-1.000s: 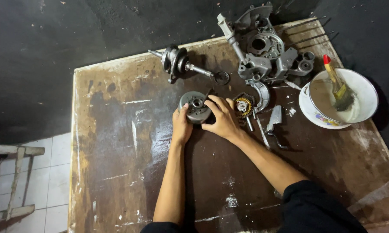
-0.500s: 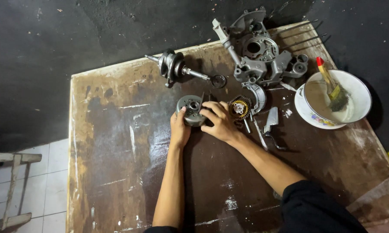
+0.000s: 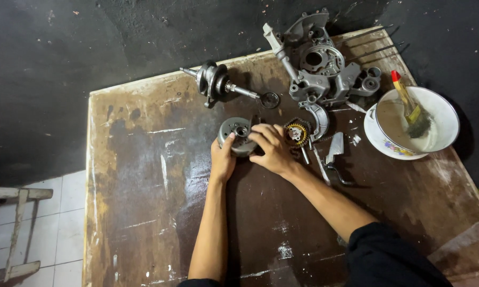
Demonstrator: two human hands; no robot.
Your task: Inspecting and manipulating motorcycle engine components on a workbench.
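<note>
Flywheel rotor (image 3: 238, 135), round and grey, lies flat on the stained wooden surface (image 3: 143, 212), hub upward, just ahead of both wrists. Left hand (image 3: 222, 159) cups its near-left rim; right hand (image 3: 271, 151) drapes fingers over its right side. Both grips clasp it, left slightly nearer.

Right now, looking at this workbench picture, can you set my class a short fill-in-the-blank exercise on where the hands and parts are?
1. Both the left hand and the right hand touch the round grey metal ____ on the stained brown board.
2. The red-tipped brush stands in the white ____.
3. The small yellow-toothed gear lies just to the ____ of the right hand.

Missing words: drum; bowl; right
</note>
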